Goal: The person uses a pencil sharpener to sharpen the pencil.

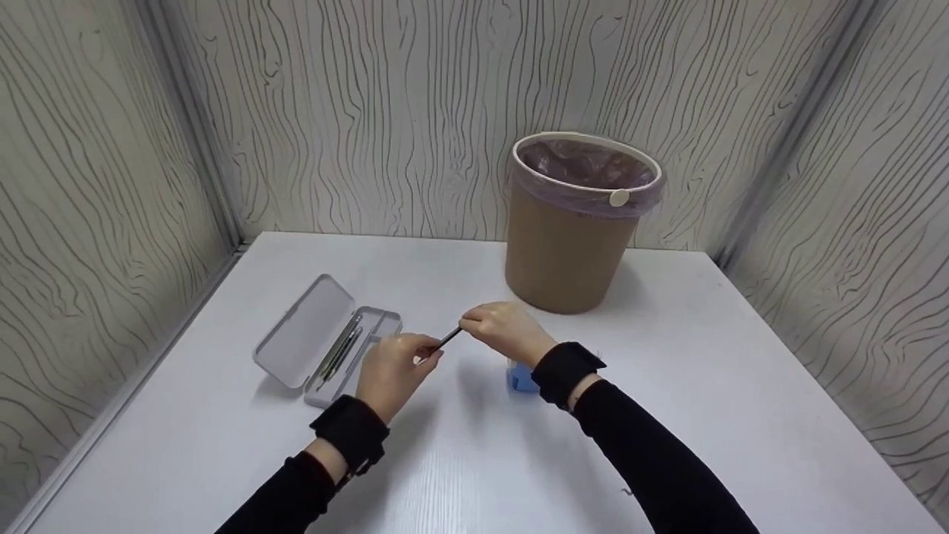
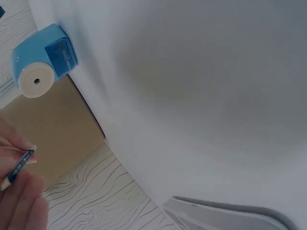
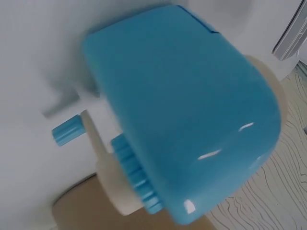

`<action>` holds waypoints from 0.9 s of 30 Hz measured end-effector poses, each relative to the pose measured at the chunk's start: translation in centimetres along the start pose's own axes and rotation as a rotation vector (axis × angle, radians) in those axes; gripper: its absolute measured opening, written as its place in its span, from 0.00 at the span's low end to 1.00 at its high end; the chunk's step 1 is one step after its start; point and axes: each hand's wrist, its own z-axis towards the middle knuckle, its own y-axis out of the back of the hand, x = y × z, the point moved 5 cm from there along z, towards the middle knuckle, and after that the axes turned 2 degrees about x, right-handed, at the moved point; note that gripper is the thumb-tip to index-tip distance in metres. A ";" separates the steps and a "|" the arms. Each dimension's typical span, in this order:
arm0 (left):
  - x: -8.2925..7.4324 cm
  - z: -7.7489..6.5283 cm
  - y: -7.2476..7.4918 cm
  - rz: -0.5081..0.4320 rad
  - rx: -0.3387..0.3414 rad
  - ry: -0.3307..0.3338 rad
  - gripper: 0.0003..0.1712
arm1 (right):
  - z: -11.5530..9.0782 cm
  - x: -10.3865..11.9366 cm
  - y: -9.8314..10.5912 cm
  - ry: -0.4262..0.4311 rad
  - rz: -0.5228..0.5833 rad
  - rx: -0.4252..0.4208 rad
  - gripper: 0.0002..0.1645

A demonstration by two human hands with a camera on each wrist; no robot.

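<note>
A thin dark pencil slants between both hands above the middle of the table. My left hand pinches its lower end between thumb and fingers. At the upper end, the fingertips of my right hand pinch it. The left wrist view shows the pencil's dark blue barrel with a pale wooden end. A blue crank pencil sharpener stands under the right wrist, partly hidden by it. Its round cream front with a hole shows in the left wrist view, and its crank handle in the right wrist view.
Left of the hands lies an open grey pencil case with several pencils inside. A brown bin lined with a purple bag stands at the back right. Wood-patterned panels enclose the white table at the back and sides.
</note>
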 end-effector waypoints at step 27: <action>8.4 -6.4 5.6 0.319 0.180 0.425 0.31 | 11.0 6.0 -7.4 0.249 -0.228 0.065 0.04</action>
